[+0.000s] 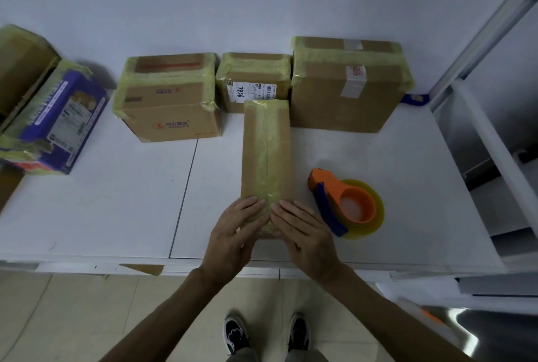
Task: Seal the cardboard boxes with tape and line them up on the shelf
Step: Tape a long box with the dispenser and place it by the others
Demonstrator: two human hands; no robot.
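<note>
The long narrow box (266,152) lies in the middle of the white shelf (116,201), its long axis running from near to far. A strip of yellowish tape runs along its top. Its far end sits just in front of the small labelled box (253,82).

Both hands lie flat on the near end. The left hand (238,233) covers the left edge and the right hand (302,233) the right. Their fingers are straight and spread over the tape, with the fingertips almost meeting at the centre line.

The orange and blue tape dispenser (346,204) rests just right of the box, beside the right hand. Two larger taped boxes flank the small one along the far wall, the HENGAN box (168,99) on the left and the large box (346,85) on the right.
</note>
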